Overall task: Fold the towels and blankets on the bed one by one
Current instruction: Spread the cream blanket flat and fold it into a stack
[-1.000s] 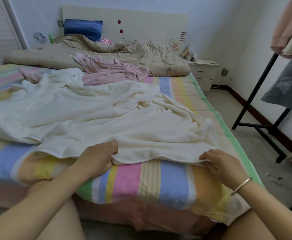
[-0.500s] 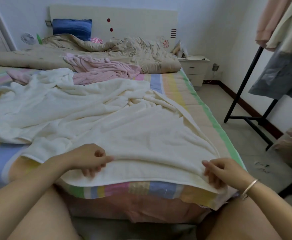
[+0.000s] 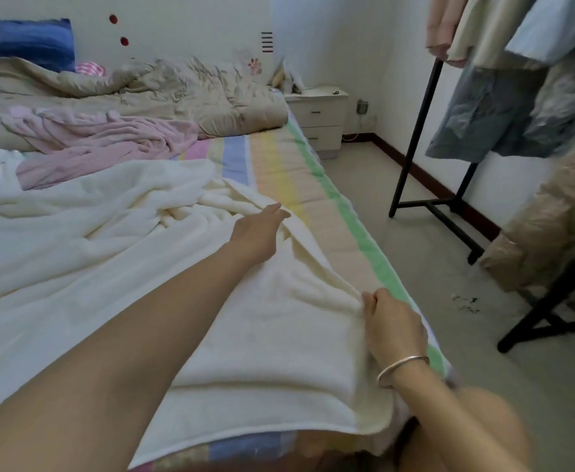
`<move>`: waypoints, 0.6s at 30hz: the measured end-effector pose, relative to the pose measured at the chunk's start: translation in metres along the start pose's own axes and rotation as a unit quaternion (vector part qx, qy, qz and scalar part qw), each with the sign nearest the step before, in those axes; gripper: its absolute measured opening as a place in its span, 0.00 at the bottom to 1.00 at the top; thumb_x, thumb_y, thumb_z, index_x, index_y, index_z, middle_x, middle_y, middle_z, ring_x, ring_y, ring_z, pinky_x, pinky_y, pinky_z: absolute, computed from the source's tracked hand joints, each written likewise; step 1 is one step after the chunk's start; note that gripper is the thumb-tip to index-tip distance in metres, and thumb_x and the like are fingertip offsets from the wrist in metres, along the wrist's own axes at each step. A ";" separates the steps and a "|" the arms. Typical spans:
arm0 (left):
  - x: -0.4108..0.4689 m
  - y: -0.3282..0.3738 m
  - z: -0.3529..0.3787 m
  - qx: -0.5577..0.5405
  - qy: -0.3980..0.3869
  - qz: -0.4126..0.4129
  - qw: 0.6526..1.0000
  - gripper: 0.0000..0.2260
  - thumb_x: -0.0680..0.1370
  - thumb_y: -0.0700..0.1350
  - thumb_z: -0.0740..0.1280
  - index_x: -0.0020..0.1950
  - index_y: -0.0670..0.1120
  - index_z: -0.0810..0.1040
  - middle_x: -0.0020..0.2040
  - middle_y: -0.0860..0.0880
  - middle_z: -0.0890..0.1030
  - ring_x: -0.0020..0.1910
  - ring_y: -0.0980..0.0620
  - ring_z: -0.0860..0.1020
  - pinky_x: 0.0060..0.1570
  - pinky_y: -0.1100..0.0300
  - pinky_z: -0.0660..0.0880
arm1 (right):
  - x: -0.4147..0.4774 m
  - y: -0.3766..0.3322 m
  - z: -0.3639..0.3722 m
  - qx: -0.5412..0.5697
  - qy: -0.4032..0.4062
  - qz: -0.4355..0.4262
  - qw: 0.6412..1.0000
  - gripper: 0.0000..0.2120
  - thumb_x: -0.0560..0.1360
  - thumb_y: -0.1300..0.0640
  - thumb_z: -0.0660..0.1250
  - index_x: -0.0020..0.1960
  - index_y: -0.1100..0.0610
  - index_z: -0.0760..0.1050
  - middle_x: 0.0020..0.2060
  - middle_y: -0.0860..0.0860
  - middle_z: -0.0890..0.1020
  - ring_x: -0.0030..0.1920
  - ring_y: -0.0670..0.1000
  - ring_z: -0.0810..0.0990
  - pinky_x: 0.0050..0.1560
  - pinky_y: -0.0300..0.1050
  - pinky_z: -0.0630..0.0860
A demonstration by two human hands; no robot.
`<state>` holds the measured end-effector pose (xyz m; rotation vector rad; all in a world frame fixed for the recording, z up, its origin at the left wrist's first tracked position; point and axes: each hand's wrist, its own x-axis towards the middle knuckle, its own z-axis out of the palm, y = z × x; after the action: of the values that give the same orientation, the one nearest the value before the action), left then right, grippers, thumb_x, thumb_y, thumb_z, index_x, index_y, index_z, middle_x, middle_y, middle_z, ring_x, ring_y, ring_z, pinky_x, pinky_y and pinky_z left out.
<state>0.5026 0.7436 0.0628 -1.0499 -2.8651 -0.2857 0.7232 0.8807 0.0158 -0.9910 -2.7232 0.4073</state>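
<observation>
Plain white walls (image 3: 340,35) with a dark red-brown skirting board (image 3: 425,175) meet a pale grey floor (image 3: 398,267). A white two-drawer bedside cabinet (image 3: 318,120) stands in the corner, beside a black metal clothes rack (image 3: 415,131) hung with garments.

— What is the rumpled cream fleece blanket (image 3: 115,253) spread upon?
— A pastel-striped bed (image 3: 279,172); a crumpled pink towel (image 3: 102,144) and beige quilt (image 3: 183,93) are laid there too.
</observation>
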 end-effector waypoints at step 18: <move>0.150 0.108 0.096 0.082 -0.018 0.166 0.983 0.13 0.78 0.36 0.59 0.59 0.39 0.79 0.68 0.40 0.72 0.70 0.41 0.68 0.64 0.51 0.65 | 0.044 0.087 0.008 0.072 -0.001 0.029 0.997 0.15 0.81 0.44 0.53 0.44 0.53 0.67 0.41 0.58 0.82 0.45 0.63 0.78 0.40 0.52 0.72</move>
<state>0.4570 0.9387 0.0052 -1.4782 -2.6249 -0.0077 0.7396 0.9717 -0.0156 -1.0313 -2.6284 0.6054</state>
